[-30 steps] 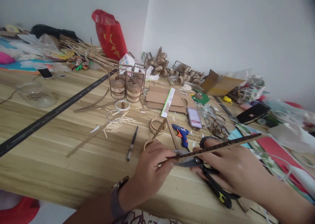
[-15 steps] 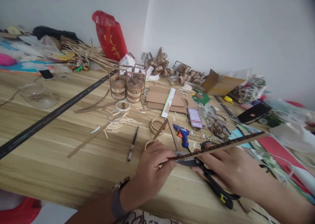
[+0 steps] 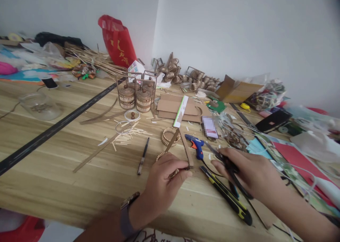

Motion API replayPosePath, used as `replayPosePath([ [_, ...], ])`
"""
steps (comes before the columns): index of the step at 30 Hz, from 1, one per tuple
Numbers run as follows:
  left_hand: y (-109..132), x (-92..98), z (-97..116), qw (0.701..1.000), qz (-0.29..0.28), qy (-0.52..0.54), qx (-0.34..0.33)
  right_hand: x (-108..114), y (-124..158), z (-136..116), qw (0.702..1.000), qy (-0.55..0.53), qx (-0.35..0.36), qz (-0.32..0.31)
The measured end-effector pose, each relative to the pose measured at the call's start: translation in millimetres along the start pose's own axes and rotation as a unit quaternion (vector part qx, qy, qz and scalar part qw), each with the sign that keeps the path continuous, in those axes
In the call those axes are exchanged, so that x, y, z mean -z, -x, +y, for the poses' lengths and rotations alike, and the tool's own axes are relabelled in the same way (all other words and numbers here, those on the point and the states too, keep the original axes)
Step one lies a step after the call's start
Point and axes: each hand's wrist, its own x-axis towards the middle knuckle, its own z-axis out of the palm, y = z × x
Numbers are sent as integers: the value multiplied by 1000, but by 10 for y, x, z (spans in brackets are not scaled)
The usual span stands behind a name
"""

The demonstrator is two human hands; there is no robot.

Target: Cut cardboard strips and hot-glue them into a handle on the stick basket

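Note:
My left hand (image 3: pixel 166 176) is closed, with thumb and forefinger pinching the short end of a brown cardboard strip. Under the same fingers is a small round basket (image 3: pixel 160 156) with light stick sides, mostly hidden by the hand. My right hand (image 3: pixel 247 167) grips black-handled scissors (image 3: pixel 230 167), their blades pointing up and left, apart from the left hand. Below the scissors lies a black and yellow utility knife (image 3: pixel 225 196). Beyond my left hand are another round stick-sided basket (image 3: pixel 170 136) and a folded cardboard strip (image 3: pixel 186 146). A blue glue gun (image 3: pixel 196 144) lies beside them.
A pen (image 3: pixel 143 156) and scattered short sticks (image 3: pixel 130 135) lie to the left. Farther back stand lidded baskets in frames (image 3: pixel 144 99), flat cardboard (image 3: pixel 170 109) and a phone (image 3: pixel 209 127). A glass jar (image 3: pixel 39 106) is at far left.
The scissors have moved away to the right and up from the left hand. The long cardboard strip that stretched right from my left fingers is gone, leaving a short end. The utility knife is now uncovered.

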Motion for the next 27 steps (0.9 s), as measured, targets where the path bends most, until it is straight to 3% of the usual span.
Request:
replayPosePath([
  [3, 10, 2, 12, 1000, 1, -4, -8, -253, 142, -10, 990, -4, -119, -74],
  [8, 13, -25, 49, 999, 19, -24, -26, -839, 408, -283, 929, -108, -227, -271],
  [12, 12, -81, 60, 997, 36, -58, -44, -1070, 514, -421, 923, -141, -215, -288],
  [16, 10, -156, 58, 992, 49, -96, -57, -893, 447, -408, 945, -156, -205, -204],
  [21, -5, -246, 54, 986, 51, -144, -71, -420, 189, -546, 931, -264, -244, 69],
  [24, -10, -285, 45, 981, 46, -170, -87, -273, 25, -678, 922, -266, -240, 145],
  [27, 2, -304, 32, 971, 41, -208, -113, -250, -81, -731, 920, -260, -239, 171],
])
